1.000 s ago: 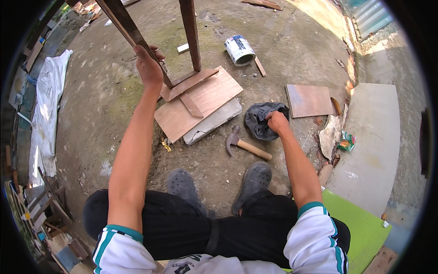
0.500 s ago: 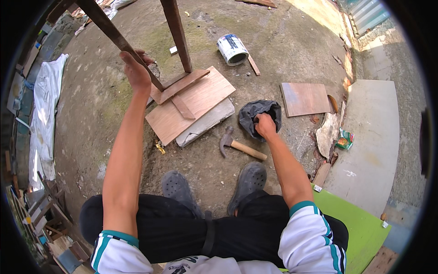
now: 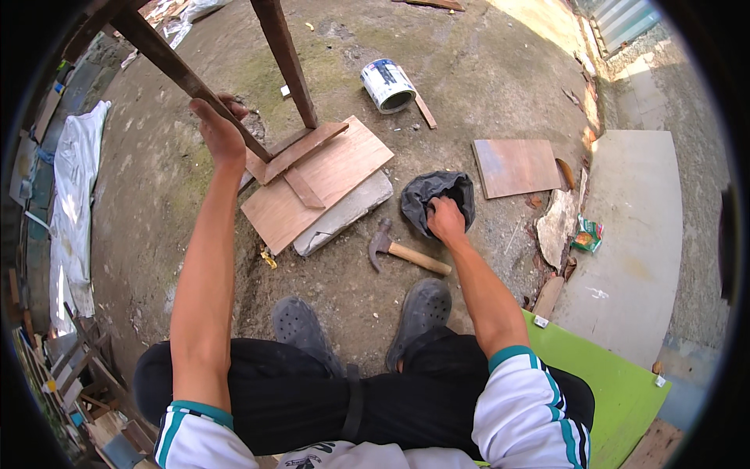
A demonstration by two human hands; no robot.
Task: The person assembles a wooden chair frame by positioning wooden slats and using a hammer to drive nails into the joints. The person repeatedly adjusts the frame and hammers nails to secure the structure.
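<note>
My left hand is closed round one leg of a dark wooden frame, with some fingers hidden behind the wood. The frame's lower end, a flat crosspiece with a short angled strip, rests on a light plywood board. Under that board lies a pale concrete slab. My right hand reaches into the mouth of a black plastic bag. Its fingers look curled, and the bag's contents are hidden. Just below the bag, a claw hammer with a wooden handle lies on the ground.
A paint can lies on its side beyond, beside a thin wood strip. To the right are a plywood piece, a grey sheet and a green panel. White sheeting and scrap wood lie left.
The whole view has shifted slightly, moving the ground objects a little left. My left hand keeps its hold on the frame; my right hand stays at the bag, its fingers slightly more drawn in.
</note>
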